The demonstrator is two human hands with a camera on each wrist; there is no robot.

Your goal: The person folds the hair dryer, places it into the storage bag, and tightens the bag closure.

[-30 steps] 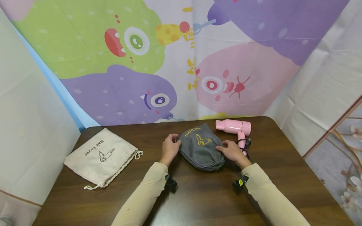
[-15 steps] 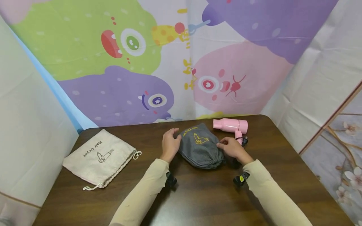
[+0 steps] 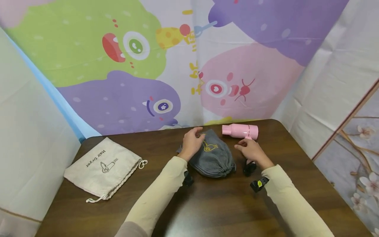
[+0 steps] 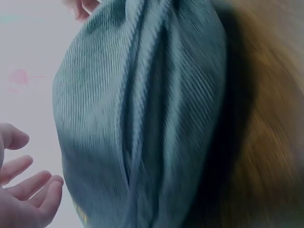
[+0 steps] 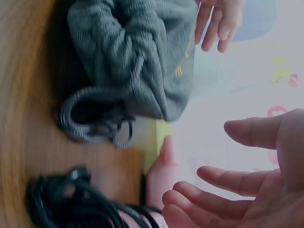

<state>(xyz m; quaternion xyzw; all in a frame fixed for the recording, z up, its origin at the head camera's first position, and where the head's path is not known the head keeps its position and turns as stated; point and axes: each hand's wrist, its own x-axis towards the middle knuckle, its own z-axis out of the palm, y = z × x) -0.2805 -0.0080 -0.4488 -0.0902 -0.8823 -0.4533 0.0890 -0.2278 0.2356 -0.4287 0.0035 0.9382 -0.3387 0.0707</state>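
Observation:
A grey drawstring bag (image 3: 217, 163) with yellow hair dryer print lies bulging on the table, its gathered mouth toward the near right. My left hand (image 3: 190, 143) is over the bag's left upper side, fingers loosely bent and holding nothing; the left wrist view shows its fingers (image 4: 40, 192) apart from the cloth. To the right of the bag, my right hand (image 3: 251, 152) hovers with spread, relaxed fingers and nothing in them. Behind that hand lies a pink hair dryer (image 3: 241, 131), its handle partly hidden. The dryer's black coiled cord (image 5: 71, 202) shows in the right wrist view.
A cream drawstring bag (image 3: 102, 169) printed "Hair Dryer" lies flat at the left of the brown wooden table (image 3: 213, 210). A cartoon-print cloth (image 3: 142, 92) hangs behind the table's far edge. Pale sheets hang at both sides.
My left hand has left the grey bag's left edge and moved up and right over it. My right hand has let go of the bag and drawn off to the right.

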